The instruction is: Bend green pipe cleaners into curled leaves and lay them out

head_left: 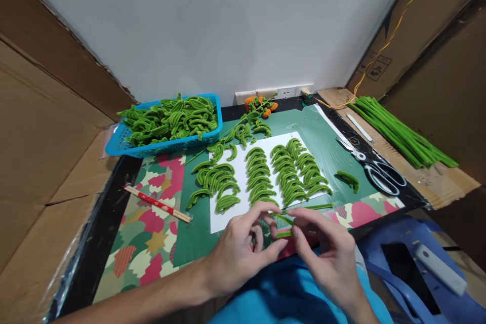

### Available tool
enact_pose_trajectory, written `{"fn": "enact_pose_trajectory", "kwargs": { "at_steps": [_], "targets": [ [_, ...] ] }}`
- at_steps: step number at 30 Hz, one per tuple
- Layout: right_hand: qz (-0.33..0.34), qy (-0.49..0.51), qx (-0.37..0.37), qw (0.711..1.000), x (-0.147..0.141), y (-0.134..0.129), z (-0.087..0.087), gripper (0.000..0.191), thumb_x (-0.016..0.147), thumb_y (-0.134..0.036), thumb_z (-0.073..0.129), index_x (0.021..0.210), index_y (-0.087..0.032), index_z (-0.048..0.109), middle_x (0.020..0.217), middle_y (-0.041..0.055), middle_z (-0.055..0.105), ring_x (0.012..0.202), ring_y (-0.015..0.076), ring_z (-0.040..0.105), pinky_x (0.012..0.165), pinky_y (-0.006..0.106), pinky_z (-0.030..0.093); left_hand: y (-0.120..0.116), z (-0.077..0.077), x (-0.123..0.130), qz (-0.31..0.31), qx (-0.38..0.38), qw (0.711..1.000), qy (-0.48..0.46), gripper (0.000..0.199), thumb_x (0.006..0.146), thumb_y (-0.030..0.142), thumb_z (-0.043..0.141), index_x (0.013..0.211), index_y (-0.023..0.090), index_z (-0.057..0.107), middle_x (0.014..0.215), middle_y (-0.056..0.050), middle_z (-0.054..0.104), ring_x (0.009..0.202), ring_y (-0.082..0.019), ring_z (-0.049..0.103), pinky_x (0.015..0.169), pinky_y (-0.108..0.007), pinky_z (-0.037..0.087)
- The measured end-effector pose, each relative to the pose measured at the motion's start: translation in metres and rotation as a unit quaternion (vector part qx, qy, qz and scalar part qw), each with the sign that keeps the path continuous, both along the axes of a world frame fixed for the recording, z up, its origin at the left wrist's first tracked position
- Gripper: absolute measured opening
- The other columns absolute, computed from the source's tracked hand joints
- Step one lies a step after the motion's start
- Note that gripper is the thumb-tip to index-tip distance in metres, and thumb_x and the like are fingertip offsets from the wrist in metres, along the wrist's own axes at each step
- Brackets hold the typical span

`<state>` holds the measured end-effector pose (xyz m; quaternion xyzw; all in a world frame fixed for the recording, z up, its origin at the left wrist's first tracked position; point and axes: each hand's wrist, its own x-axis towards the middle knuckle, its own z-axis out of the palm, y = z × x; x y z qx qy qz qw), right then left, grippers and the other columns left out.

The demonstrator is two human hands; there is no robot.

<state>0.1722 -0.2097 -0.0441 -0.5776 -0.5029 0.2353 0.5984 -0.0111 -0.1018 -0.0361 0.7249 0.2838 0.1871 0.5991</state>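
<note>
Green fuzzy strip (284, 219), apparently bent, lower ctr. of frame, btwn the two hands. R hand (330, 248): thumb + index pinched on the strip's right end. L hand (243, 245): thumb & index apart, fingers curled about its left side; whether they grip it, cannot tell. Above, ctr.: curved green pieces (260, 177) in columns on white sheet (220, 224), a handy ref. for shape. Straight green stem (317, 207) lies along the sheet's lower edge. Technique (judged): step looks like shaping by hand; steady R pinch w/ L fingers guiding should give an even curve. Light pressure preferable, as fuzz may flatten; a sharp kink would prob. be hard to undo. Arc & length best checked vs. nearest column, for uniformity.
</note>
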Motion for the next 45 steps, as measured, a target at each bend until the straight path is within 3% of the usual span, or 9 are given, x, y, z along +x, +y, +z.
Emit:
{"fn": "enact_pose_trajectory", "kwargs": {
  "at_steps": [2, 5, 8, 12, 17, 26, 31, 37, 45],
  "targets": [
    [0.001, 0.006, -0.004, 1.0, -0.001, 0.0, -0.001, 0.014, 0.101, -0.017, 0.069, 0.107, -0.022, 0.08, 0.088, 0.0034, 0.079, 0.071, 0.0164, 0.075, 0.062, 0.022, 0.061, 0.001, 0.0, -0.001, 0.003, -0.022, 1.0, -0.014, 0.052, 0.1, 0.032, 0.079, 0.146, 0.028, 0.054, 0.108, -0.001, 0.071, 0.059, -0.005, 0.058, 0.05, -0.015, 0.041],
    [0.034, 0.006, -0.022, 0.999, 0.0, 0.0, 0.001, 0.014, 0.102, -0.018, 0.066, 0.093, -0.021, 0.077, 0.078, 0.002, 0.073, 0.062, 0.0149, 0.067, 0.053, 0.022, 0.053, 0.004, 0.005, 0.0, -0.026, 0.009, 0.999, -0.038, 0.027, 0.105, 0.031, 0.074, 0.13, 0.024, 0.067, 0.102, -0.001, 0.071, 0.063, -0.006, 0.06, 0.055, -0.016, 0.046],
    [0.057, -0.012, -0.02, 0.998, 0.004, 0.002, 0.005, 0.013, 0.102, -0.018, 0.067, 0.102, -0.022, 0.08, 0.084, 0.0037, 0.076, 0.067, 0.0165, 0.07, 0.055, 0.024, 0.055, 0.005, 0.009, 0.002, -0.02, 0.025, 0.999, -0.038, 0.014, 0.106, 0.032, 0.072, 0.108, 0.019, 0.073, 0.095, -0.002, 0.07, 0.062, -0.007, 0.06, 0.057, -0.017, 0.049],
    [0.101, -0.077, -0.007, 0.992, 0.012, 0.003, 0.005, 0.019, 0.102, -0.016, 0.07, 0.117, -0.024, 0.08, 0.102, 0.0076, 0.082, 0.087, 0.0215, 0.079, 0.074, 0.029, 0.065, 0.005, 0.009, 0.003, 0.019, -0.055, 0.998, -0.039, 0.025, 0.107, 0.04, 0.071, 0.121, 0.019, 0.068, 0.101, -0.003, 0.07, 0.058, -0.007, 0.06, 0.052, -0.018, 0.049],
    [0.111, -0.093, 0.003, 0.989, 0.015, 0.003, 0.001, 0.018, 0.103, -0.013, 0.07, 0.113, -0.024, 0.078, 0.101, 0.0061, 0.082, 0.091, 0.0217, 0.08, 0.083, 0.03, 0.066, 0.004, 0.005, 0.002, 0.027, -0.037, 0.998, -0.045, 0.023, 0.107, 0.033, 0.072, 0.127, 0.022, 0.068, 0.101, -0.001, 0.072, 0.061, -0.007, 0.059, 0.056, -0.019, 0.049],
    [0.084, -0.1, 0.022, 0.991, 0.014, 0.003, 0.007, 0.01, 0.1, -0.013, 0.076, 0.1, -0.023, 0.079, 0.091, 0.0044, 0.082, 0.08, 0.0195, 0.08, 0.073, 0.028, 0.067, 0.002, 0.004, 0.002, 0.051, 0.01, 0.998, -0.039, 0.016, 0.107, 0.024, 0.07, 0.123, 0.022, 0.069, 0.098, 0.0, 0.074, 0.067, -0.009, 0.062, 0.061, -0.021, 0.046],
    [0.069, -0.115, 0.032, 0.99, 0.015, 0.003, 0.006, 0.016, 0.098, -0.01, 0.076, 0.106, -0.023, 0.081, 0.096, 0.006, 0.083, 0.083, 0.0204, 0.081, 0.076, 0.029, 0.068, 0.004, 0.005, 0.002, 0.039, -0.05, 0.997, -0.041, 0.026, 0.104, 0.032, 0.077, 0.126, 0.021, 0.067, 0.103, 0.0, 0.07, 0.06, -0.004, 0.054, 0.055, -0.017, 0.042],
    [0.022, -0.128, 0.063, 0.99, 0.01, 0.005, 0.005, 0.02, 0.098, -0.006, 0.072, 0.108, -0.021, 0.082, 0.104, 0.0086, 0.084, 0.091, 0.02, 0.083, 0.083, 0.029, 0.07, 0.005, 0.006, 0.003, 0.052, -0.084, 0.994, -0.043, 0.033, 0.099, 0.037, 0.083, 0.123, 0.021, 0.067, 0.104, -0.002, 0.069, 0.061, -0.004, 0.056, 0.054, -0.017, 0.043],
    [0.003, -0.128, 0.083, 0.988, -0.001, 0.007, 0.004, 0.025, 0.097, -0.001, 0.07, 0.111, -0.018, 0.081, 0.107, 0.0094, 0.083, 0.092, 0.0174, 0.083, 0.086, 0.023, 0.069, 0.008, 0.008, 0.006, 0.047, -0.092, 0.995, -0.019, 0.03, 0.096, 0.044, 0.085, 0.099, 0.017, 0.071, 0.065, 0.006, 0.06, 0.052, -0.008, 0.052, 0.051, -0.02, 0.04]
  ]
}}
